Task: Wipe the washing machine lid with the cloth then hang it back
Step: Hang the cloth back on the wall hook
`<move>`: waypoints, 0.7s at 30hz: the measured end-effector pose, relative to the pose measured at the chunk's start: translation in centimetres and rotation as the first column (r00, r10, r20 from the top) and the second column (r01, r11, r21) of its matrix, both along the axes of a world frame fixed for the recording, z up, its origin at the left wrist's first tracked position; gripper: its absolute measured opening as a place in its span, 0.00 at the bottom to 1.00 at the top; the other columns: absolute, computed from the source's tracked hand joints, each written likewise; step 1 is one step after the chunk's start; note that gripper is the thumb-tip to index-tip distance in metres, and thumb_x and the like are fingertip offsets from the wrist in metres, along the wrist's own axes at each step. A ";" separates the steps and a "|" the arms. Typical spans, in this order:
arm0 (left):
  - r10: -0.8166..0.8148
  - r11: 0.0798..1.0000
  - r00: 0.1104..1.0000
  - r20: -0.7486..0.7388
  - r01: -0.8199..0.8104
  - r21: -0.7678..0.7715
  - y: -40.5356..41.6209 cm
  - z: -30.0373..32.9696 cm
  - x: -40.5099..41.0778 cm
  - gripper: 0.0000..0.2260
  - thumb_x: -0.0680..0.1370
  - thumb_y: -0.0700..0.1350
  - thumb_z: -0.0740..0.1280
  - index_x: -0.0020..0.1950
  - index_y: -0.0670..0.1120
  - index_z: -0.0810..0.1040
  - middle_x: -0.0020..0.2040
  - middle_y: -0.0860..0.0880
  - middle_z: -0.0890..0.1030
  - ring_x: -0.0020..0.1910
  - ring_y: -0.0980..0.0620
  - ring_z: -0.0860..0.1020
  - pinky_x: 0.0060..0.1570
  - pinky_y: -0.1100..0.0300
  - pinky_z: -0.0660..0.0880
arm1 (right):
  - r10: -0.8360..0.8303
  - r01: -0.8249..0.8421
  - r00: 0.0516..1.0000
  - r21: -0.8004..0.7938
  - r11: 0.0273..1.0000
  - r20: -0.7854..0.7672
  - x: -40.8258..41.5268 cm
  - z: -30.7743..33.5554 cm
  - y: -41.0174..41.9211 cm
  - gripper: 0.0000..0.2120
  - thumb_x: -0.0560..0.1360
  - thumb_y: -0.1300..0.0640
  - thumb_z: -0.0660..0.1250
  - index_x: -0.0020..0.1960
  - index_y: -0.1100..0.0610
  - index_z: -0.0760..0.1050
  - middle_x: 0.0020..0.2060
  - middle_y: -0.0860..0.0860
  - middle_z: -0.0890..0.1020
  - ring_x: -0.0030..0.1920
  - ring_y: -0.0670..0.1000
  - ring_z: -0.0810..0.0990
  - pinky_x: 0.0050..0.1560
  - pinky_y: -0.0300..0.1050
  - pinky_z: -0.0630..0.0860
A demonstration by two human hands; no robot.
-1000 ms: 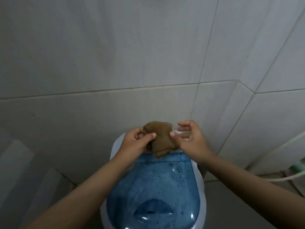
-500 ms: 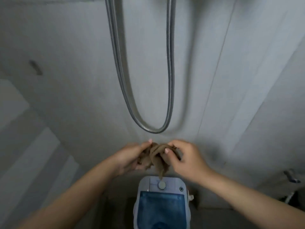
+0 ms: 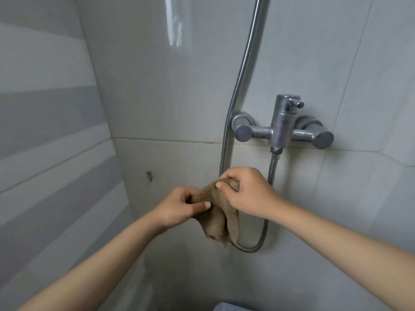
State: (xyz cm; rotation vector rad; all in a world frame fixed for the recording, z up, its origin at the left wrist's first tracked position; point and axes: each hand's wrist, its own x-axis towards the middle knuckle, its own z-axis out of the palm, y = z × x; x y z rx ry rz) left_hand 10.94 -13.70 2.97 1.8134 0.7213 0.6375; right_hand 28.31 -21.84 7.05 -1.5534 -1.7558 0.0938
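A brown knitted cloth [image 3: 216,223] hangs bunched between both hands in front of the tiled wall. My left hand [image 3: 179,208] pinches its left side with thumb and fingers. Gripping the top fold from the right is my right hand [image 3: 248,193]. The cloth's lower end dangles over the loop of the metal shower hose [image 3: 253,248]. Only a pale sliver of the washing machine [image 3: 226,307] shows at the bottom edge; its lid is out of view.
A chrome shower mixer tap [image 3: 281,129] is mounted on the wall above and right of my hands. The hose runs up the wall past its left side. A small dark hook or mark [image 3: 149,176] sits on the wall left of my hands. Tiled walls meet in a corner at left.
Both hands have lifted the cloth from the back of the washing machine lid up to the wall below the tap. My view has tilted upward, so the blue lid has dropped out of sight.
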 end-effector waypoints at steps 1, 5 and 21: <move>0.053 0.997 0.999 -0.006 -0.052 0.052 0.7 0.3 -0.9 0.18 0.66 0.49 0.73 0.39 0.33 0.76 0.37 0.42 0.75 0.39 0.47 0.75 0.43 0.46 0.74 | 0.023 -0.023 0.999 0.000 1.000 0.030 -0.4 0.4 0.6 0.07 0.74 0.56 0.66 0.44 0.56 0.82 0.40 0.50 0.85 0.43 0.47 0.81 0.43 0.32 0.74; 0.244 0.919 0.968 -0.063 -0.210 0.334 2.7 0.8 -4.2 0.07 0.72 0.41 0.74 0.38 0.46 0.77 0.32 0.52 0.76 0.31 0.60 0.73 0.35 0.63 0.70 | 0.081 -0.085 0.979 0.010 0.996 0.188 -2.0 0.1 3.8 0.09 0.74 0.58 0.66 0.52 0.58 0.82 0.48 0.54 0.85 0.51 0.52 0.82 0.57 0.45 0.75; 0.490 0.359 0.821 -0.293 0.116 0.926 11.6 -3.6 -12.9 0.14 0.76 0.43 0.59 0.55 0.41 0.81 0.45 0.41 0.81 0.35 0.44 0.79 0.27 0.58 0.73 | 0.010 -0.350 0.631 0.273 0.896 0.776 -8.3 -6.0 16.6 0.11 0.74 0.60 0.59 0.45 0.58 0.81 0.42 0.53 0.83 0.27 0.54 0.77 0.18 0.44 0.72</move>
